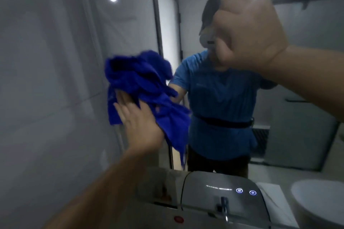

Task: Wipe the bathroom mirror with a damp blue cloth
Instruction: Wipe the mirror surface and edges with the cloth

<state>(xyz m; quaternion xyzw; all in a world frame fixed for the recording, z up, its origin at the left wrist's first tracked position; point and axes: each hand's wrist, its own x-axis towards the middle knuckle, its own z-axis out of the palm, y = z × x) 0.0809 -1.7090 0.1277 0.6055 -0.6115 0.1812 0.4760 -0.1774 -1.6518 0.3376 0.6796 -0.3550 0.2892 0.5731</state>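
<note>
Head view: left hand (pixel 137 122) flat, fingers spread, presses blue cloth (pixel 141 83) against mirror (pixel 55 61); cloth bunches above its fingers. Right hand (pixel 249 31) raised, well apart, fingers curled, nothing visible inside.
</note>
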